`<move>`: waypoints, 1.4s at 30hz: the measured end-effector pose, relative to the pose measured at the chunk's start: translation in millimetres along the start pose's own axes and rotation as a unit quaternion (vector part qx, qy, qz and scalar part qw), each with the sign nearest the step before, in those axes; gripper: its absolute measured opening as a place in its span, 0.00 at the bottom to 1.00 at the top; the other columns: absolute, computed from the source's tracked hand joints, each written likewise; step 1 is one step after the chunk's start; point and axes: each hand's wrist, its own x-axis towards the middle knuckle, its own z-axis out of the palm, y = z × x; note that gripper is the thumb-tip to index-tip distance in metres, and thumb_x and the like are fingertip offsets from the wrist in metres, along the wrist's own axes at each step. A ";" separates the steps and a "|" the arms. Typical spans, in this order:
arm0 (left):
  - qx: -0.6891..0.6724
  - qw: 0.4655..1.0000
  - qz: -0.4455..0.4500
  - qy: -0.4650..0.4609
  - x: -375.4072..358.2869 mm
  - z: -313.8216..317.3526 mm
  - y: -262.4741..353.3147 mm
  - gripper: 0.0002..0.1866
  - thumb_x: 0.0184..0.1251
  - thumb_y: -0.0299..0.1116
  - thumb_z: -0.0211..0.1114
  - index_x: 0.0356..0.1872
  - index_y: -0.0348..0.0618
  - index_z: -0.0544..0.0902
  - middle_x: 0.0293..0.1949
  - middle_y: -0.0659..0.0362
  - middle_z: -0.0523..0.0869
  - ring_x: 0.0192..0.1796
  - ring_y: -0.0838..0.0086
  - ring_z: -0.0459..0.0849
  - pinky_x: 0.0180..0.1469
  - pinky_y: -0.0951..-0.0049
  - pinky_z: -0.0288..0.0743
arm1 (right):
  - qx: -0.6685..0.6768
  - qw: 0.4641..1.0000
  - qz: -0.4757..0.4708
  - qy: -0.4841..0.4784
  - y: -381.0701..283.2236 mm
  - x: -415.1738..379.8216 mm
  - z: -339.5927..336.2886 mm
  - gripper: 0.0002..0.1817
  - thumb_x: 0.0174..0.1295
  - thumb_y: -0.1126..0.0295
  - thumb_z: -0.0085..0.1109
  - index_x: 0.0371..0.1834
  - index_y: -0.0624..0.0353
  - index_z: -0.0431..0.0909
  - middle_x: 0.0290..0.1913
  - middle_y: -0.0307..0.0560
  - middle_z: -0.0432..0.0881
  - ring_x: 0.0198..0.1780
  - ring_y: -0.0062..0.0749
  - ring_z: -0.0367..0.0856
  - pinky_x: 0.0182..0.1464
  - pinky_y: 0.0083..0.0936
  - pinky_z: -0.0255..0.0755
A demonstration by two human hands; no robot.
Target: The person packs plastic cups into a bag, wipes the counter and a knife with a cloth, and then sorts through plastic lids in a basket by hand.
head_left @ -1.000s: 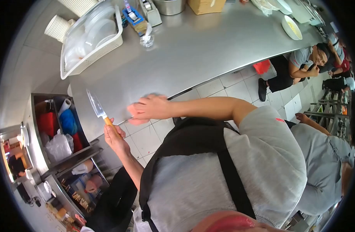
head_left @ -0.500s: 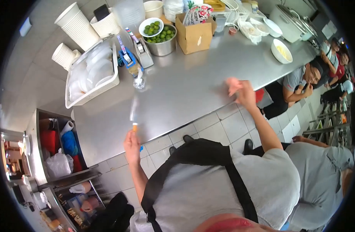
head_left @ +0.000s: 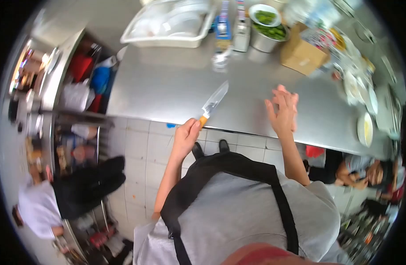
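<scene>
My left hand [head_left: 185,136] is wrapped round the yellow handle of a kitchen knife [head_left: 216,98]. The blade points away from me over the steel table, tilted to the right. My right hand [head_left: 282,112] is over a soft pink piece [head_left: 295,100] that looks like raw meat, with its fingers over the piece and its thumb out to the left. The pink shows beyond the fingertips and along the right side of the hand; the rest is hidden under it. Both hands are at the near side of the table.
Along the back of the steel table [head_left: 163,84] stand a white basket [head_left: 167,43] of clear lids, a blue dispenser [head_left: 222,33], a metal pot [head_left: 261,43] of green limes, and a cardboard box [head_left: 302,55]. A white bowl [head_left: 365,129] is at right. People are at both sides.
My view has swung, so the table appears level. The knife has turned to point up and right. My right hand has lowered with the pink piece toward the tabletop, fingers more spread.
</scene>
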 end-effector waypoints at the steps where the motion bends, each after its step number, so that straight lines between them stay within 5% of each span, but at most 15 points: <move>1: 0.002 1.000 -0.008 0.028 -6.6 -7.0 -2.5 0.15 0.68 0.40 0.51 0.27 0.38 0.76 0.13 0.66 0.64 0.19 0.84 0.61 0.21 0.79 0.57 | 0.073 0.997 0.020 -0.025 -17.5 1.4 13.6 0.17 0.52 0.66 0.60 0.45 0.59 0.75 0.42 0.51 0.77 0.46 0.48 0.74 0.47 0.35 0.69; 8: -0.135 0.977 0.007 0.163 -49.5 -75.8 -31.4 0.16 0.70 0.41 0.49 0.39 0.40 0.79 0.15 0.70 0.66 0.19 0.86 0.60 0.22 0.82 0.55 | 0.335 0.898 -0.059 -0.278 -162.0 -14.5 98.4 0.12 0.52 0.66 0.60 0.37 0.59 0.77 0.40 0.48 0.76 0.40 0.39 0.75 0.42 0.32 0.69; 10: -0.154 0.964 0.028 0.216 -61.6 -108.8 -34.7 0.11 0.67 0.36 0.55 0.44 0.42 0.76 0.17 0.71 0.67 0.21 0.88 0.61 0.24 0.84 0.55 | 0.362 0.859 -0.170 -0.321 -201.9 -13.6 115.2 0.10 0.52 0.64 0.60 0.33 0.58 0.78 0.36 0.46 0.77 0.40 0.43 0.74 0.43 0.32 0.70; 15: -0.122 0.951 0.053 0.278 -100.0 -212.2 -68.0 0.13 0.60 0.25 0.62 0.45 0.44 0.73 0.18 0.72 0.68 0.22 0.89 0.60 0.25 0.85 0.53 | 0.326 0.885 -0.186 -0.276 -267.7 -11.0 173.5 0.10 0.49 0.65 0.62 0.33 0.58 0.78 0.35 0.45 0.77 0.41 0.42 0.74 0.42 0.33 0.70; 18: -0.104 0.933 0.043 0.342 -116.5 -271.9 -86.6 0.09 0.63 0.30 0.60 0.43 0.42 0.75 0.19 0.73 0.67 0.23 0.89 0.61 0.25 0.86 0.53 | 0.283 0.905 -0.152 -0.278 -295.6 7.3 202.1 0.14 0.49 0.66 0.62 0.37 0.58 0.76 0.42 0.48 0.75 0.45 0.43 0.71 0.44 0.34 0.69; 23: -0.057 0.928 0.016 0.369 -106.0 -351.1 -101.1 0.13 0.65 0.36 0.58 0.39 0.36 0.80 0.19 0.71 0.68 0.23 0.88 0.62 0.26 0.86 0.55 | 0.228 0.962 -0.085 -0.125 -322.4 33.4 247.4 0.21 0.50 0.65 0.61 0.48 0.59 0.71 0.54 0.55 0.66 0.52 0.51 0.64 0.52 0.40 0.62; 29: -0.018 0.947 0.026 0.320 -26.6 -442.8 -87.9 0.08 0.63 0.31 0.59 0.39 0.38 0.74 0.16 0.69 0.68 0.20 0.88 0.64 0.22 0.85 0.57 | 0.200 0.973 -0.048 -0.105 -344.2 68.1 297.8 0.25 0.49 0.62 0.62 0.50 0.61 0.70 0.55 0.55 0.66 0.54 0.50 0.64 0.55 0.39 0.60; 30: -0.026 0.952 0.054 0.301 -8.1 -459.5 -90.0 0.07 0.63 0.30 0.58 0.40 0.45 0.71 0.16 0.70 0.68 0.17 0.90 0.62 0.18 0.88 0.49 | 0.201 0.973 -0.041 -0.109 -348.0 76.0 306.6 0.25 0.49 0.62 0.62 0.50 0.61 0.70 0.55 0.55 0.66 0.54 0.50 0.64 0.55 0.39 0.60; 42: -0.281 0.934 0.050 0.214 175.3 -616.8 -92.1 0.05 0.62 0.24 0.51 0.36 0.47 0.72 0.20 0.68 0.67 0.17 0.86 0.60 0.18 0.86 0.51 | 0.163 0.984 0.016 -0.068 -379.0 206.4 418.8 0.25 0.49 0.60 0.63 0.48 0.61 0.71 0.55 0.55 0.67 0.53 0.50 0.66 0.55 0.39 0.62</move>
